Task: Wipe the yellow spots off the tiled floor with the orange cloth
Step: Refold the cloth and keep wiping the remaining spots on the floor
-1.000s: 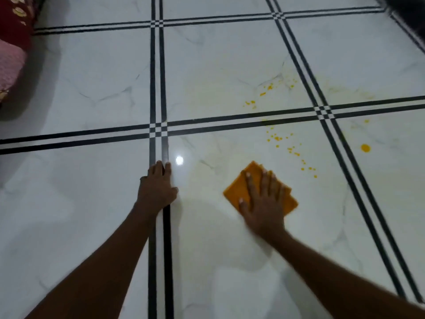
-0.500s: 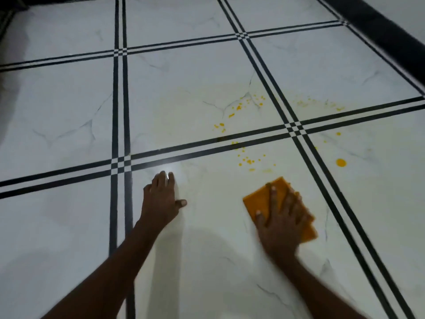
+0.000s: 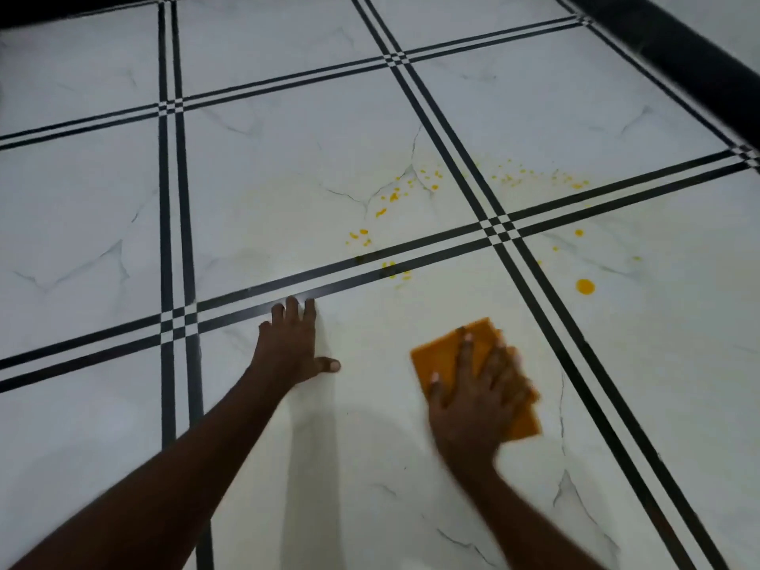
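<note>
A folded orange cloth [image 3: 444, 355] lies flat on the white marble-look tiled floor [image 3: 288, 166]. My right hand [image 3: 477, 401] presses down on it with fingers spread, covering most of it. My left hand [image 3: 294, 347] rests flat on the floor to the left, fingers apart, holding nothing. Small yellow spots [image 3: 395, 196] are scattered beyond the cloth on the far tile. More specks [image 3: 397, 270] sit by the black grout lines, a trail [image 3: 534, 178] lies on the far right tile, and one larger yellow drop [image 3: 585, 286] lies to the right.
Double black stripes [image 3: 499, 230] cross the floor in a grid. A black skirting band [image 3: 674, 47] runs along the far right edge by a pale wall. A dark strip borders the top left.
My right hand has slid the cloth to the right and toward me, and spots in front of it are gone. My left hand shifted right of the stripe crossing. The view has turned right.
</note>
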`<state>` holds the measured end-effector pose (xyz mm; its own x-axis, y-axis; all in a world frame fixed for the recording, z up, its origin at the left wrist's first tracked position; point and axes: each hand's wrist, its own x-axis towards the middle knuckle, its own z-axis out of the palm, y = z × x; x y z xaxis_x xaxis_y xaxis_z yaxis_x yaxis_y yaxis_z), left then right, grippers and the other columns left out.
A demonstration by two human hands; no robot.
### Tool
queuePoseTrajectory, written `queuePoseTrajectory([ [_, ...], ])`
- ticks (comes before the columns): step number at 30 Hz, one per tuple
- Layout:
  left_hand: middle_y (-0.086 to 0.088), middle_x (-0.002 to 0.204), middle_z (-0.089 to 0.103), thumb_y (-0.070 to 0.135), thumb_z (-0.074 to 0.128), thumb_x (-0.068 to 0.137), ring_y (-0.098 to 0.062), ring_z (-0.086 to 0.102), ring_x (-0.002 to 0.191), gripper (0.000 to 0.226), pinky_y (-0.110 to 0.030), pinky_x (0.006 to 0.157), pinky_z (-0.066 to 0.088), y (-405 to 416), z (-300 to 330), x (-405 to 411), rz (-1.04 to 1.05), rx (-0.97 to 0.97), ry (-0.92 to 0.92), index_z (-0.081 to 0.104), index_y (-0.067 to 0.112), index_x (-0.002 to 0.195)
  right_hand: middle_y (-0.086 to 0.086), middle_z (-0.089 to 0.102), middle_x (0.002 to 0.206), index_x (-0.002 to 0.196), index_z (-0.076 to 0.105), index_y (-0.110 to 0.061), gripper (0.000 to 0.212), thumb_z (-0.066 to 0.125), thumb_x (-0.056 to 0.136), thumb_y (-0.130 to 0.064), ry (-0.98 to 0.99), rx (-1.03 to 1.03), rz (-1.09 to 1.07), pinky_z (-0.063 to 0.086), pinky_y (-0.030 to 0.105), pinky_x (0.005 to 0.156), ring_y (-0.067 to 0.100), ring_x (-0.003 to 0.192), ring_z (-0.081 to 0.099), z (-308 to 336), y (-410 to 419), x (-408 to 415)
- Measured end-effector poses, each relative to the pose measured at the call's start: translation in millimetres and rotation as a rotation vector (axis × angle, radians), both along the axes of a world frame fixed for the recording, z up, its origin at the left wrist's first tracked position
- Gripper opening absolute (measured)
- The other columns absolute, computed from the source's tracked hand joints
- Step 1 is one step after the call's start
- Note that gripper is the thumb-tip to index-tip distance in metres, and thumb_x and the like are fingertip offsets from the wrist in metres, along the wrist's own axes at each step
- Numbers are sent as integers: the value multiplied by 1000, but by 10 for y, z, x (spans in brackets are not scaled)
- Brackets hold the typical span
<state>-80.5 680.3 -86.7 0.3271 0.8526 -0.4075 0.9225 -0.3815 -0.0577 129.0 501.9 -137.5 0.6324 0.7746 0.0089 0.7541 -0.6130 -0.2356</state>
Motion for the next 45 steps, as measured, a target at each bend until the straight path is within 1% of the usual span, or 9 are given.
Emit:
queuePoseTrajectory([
  [5,-23,161,12,75,70,67,-42,16,147,131,-51,110,39,46,31,77,4,-59,50,3,7,157,12,13,172,163,16,-34,79,37,94,-67,10,1,587,7,65,122,37,159,8,-62,900,13],
  [12,-25,149,26,73,75,62,-43,30,138,134,-46,103,49,143,-15,171,-15,-64,109,14,-3,153,18,15,170,164,15,-29,82,39,92,-62,43,-14,-12,10,67,122,42,157,10,53,738,393],
  [16,-24,150,27,69,79,60,-43,32,138,132,-43,106,47,227,20,287,-9,-118,151,19,-4,152,15,7,172,164,15,-32,84,42,90,-62,163,-58,429,0,66,123,41,158,3,104,943,-51],
  [19,-22,156,26,56,83,67,-39,33,141,120,-42,112,40,368,256,344,21,-267,158,21,3,154,13,-8,172,164,2,-34,87,41,94,-66,180,-400,624,-1,68,122,41,158,-7,431,1526,320],
  [23,-15,148,43,41,73,83,-31,44,135,77,-42,109,42,461,626,422,75,-286,46,41,14,148,16,9,171,164,11,-25,87,49,95,-62,190,-689,735,4,65,123,42,157,4,1041,1887,631],
  [30,-16,163,25,38,63,91,-35,31,146,79,-50,110,36,506,81,206,66,93,-117,27,10,156,17,1,172,164,2,-33,81,35,97,-65,-18,-312,1159,9,62,125,40,159,0,352,1339,862],
  [35,-6,167,16,42,54,96,-29,19,152,76,-49,115,27,512,-356,-20,53,182,-214,18,21,159,10,7,172,164,14,-33,76,35,98,-64,-91,-49,1093,7,61,126,35,159,3,-113,1437,786],
  [42,-15,164,21,51,58,92,-34,21,151,85,-51,115,30,757,-107,-172,195,99,-220,23,8,156,19,20,169,161,31,-25,71,31,98,-60,13,-88,810,16,69,120,46,154,20,-118,1141,250],
  [45,-11,168,4,62,48,92,-32,7,154,92,-51,119,21,799,-165,-317,215,58,-185,8,16,160,16,7,171,164,13,-31,69,14,102,-62,8,-107,851,12,64,124,40,158,10,-28,1646,287],
])
